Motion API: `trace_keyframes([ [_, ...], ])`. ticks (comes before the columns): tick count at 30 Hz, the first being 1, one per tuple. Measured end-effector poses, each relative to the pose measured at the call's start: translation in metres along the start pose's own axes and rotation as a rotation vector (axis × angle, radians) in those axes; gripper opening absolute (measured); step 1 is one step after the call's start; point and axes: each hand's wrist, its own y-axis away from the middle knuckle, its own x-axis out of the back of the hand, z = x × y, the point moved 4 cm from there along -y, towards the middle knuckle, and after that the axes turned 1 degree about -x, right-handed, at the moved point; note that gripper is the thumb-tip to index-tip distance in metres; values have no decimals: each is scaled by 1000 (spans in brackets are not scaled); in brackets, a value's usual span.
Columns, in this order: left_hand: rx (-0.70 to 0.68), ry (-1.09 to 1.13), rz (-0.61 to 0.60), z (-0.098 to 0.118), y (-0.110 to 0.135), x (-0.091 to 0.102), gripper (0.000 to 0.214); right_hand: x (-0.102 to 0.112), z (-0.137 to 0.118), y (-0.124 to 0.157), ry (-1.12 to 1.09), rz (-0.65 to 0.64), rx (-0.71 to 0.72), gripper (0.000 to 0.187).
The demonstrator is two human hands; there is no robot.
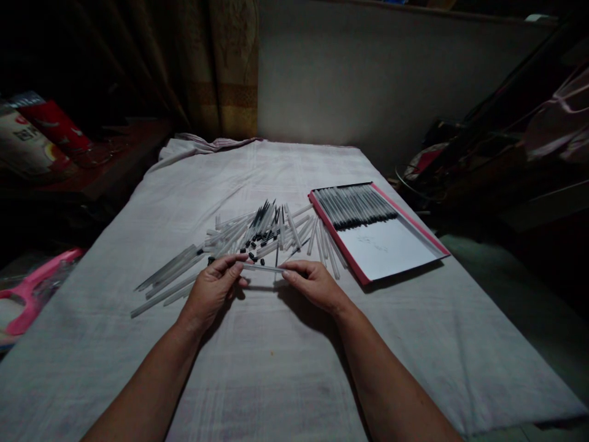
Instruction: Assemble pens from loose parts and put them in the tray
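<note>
Between my two hands a clear pen barrel (262, 268) is held level above the cloth. My left hand (214, 285) pinches its left end, and my right hand (315, 282) pinches the right end. Whether a refill sits inside the barrel I cannot tell. Just beyond my fingers lies a loose heap of clear pen barrels (230, 236). Dark ink refills (263, 218) rest on top of the heap, with small black pen plugs (252, 256) scattered at its near side.
A shallow red-edged box lid (340, 240) stands right of the heap, with a row of pens (356, 205) in its far half. Everything lies on a cloth-covered table (285, 380). A pink plastic handle (32, 291) is at the left edge, below a side table with packages (41, 138).
</note>
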Motion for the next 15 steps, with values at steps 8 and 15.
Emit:
trace_keyframes([
  [8,27,-15,19,0,1,0,59,-6,2,-1,61,-42,37,30],
  [15,39,-33,21,-2,-1,4,59,-15,-3,0,136,-48,111,29],
])
